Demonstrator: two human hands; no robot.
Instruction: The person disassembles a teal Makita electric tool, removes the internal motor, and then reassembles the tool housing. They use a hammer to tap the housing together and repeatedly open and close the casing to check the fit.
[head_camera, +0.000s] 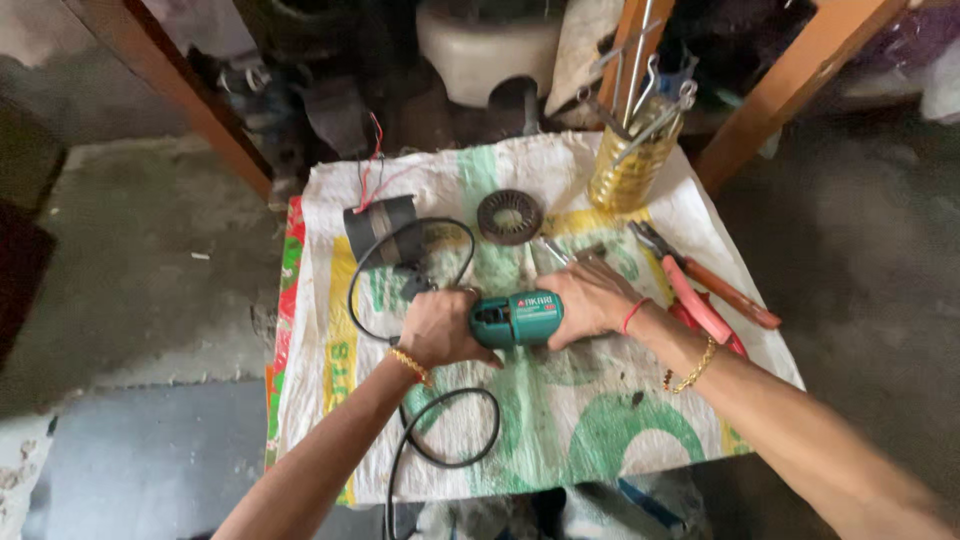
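A teal power-tool body (517, 318) lies across the middle of a white woven sack (610, 440) spread on the floor. My left hand (440, 328) grips its left end, where a black cord (440, 420) runs off and loops toward me. My right hand (590, 300) holds its right end, fingers wrapped over the front. Both wrists wear gold bracelets; the right also has a red thread.
On the sack lie a dark cylindrical motor part (380, 228) with red wires, a round ring-shaped metal core (510, 217), red-handled pliers (705, 300) and a plastic bottle (628, 165) holding wrenches. Orange wooden legs (205, 105) stand behind. Concrete floor surrounds the sack.
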